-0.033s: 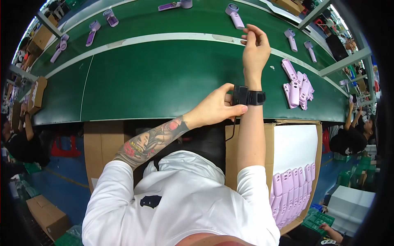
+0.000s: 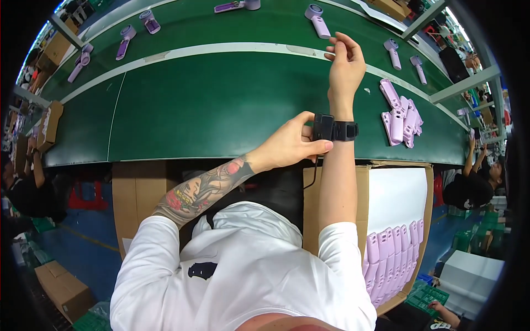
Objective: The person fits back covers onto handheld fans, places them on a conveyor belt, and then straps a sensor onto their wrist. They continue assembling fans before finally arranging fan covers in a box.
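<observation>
My left hand (image 2: 290, 140) pinches a small black box-shaped device (image 2: 323, 128) between thumb and fingers. The device sits against my right wrist on a black strap (image 2: 346, 131), and a thin black cable hangs down from it. Over the green table (image 2: 221, 105), my right hand (image 2: 346, 69) is raised with loosely curled fingers apart and nothing in it. Just beyond its fingertips lies a light purple handheld fan (image 2: 318, 23). To its right is a heap of light purple plastic housings (image 2: 401, 117).
More purple fans (image 2: 126, 41) lie along the far green strip, past a pale rail (image 2: 221, 49). An open carton (image 2: 363, 193) by my right arm holds a white sheet and rows of purple housings (image 2: 391, 254). Metal posts (image 2: 425, 19) stand at the right; other people (image 2: 469, 185) sit at both sides.
My right hand has shifted very slightly to the right. My left hand keeps hold of the black device.
</observation>
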`<action>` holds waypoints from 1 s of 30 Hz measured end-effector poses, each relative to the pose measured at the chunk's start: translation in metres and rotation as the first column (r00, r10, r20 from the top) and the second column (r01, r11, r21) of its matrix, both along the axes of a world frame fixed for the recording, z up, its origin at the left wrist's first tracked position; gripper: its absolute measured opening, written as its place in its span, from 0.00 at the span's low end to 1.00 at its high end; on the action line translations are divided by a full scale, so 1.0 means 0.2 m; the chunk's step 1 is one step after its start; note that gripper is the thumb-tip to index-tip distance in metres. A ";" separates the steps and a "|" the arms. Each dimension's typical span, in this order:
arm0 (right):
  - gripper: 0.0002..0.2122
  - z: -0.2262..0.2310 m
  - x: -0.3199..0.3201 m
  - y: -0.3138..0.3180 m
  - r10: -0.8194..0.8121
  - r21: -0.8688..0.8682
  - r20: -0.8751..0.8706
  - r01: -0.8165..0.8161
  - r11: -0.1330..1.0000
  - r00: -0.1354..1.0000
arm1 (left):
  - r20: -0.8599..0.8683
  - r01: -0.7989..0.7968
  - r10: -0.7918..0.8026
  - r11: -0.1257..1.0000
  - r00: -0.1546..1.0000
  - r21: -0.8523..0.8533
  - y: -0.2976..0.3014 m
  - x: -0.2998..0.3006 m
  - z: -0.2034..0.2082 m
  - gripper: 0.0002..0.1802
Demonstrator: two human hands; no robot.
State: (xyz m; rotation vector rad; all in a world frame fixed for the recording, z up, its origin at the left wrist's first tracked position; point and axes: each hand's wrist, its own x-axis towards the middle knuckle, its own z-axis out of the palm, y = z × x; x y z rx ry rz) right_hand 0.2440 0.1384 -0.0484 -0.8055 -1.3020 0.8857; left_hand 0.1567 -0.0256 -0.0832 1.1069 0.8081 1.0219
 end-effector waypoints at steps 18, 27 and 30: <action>0.11 -0.53 -0.23 -0.03 0.298 -0.317 -0.413 -0.443 0.839 0.861 | -0.218 -0.001 -0.009 0.999 0.976 -0.049 -0.41 -0.52 -0.18 0.24; 0.09 -0.51 -0.36 -0.17 0.483 -0.321 -0.156 -0.507 0.800 0.862 | -0.929 0.205 0.361 0.906 0.079 0.369 -0.82 -0.68 -1.01 0.22; 0.08 -0.57 -0.33 -0.19 0.506 -0.305 -0.028 -0.490 0.817 0.862 | -0.997 0.212 -0.068 0.974 -0.035 -0.074 -0.59 -0.59 -1.25 0.26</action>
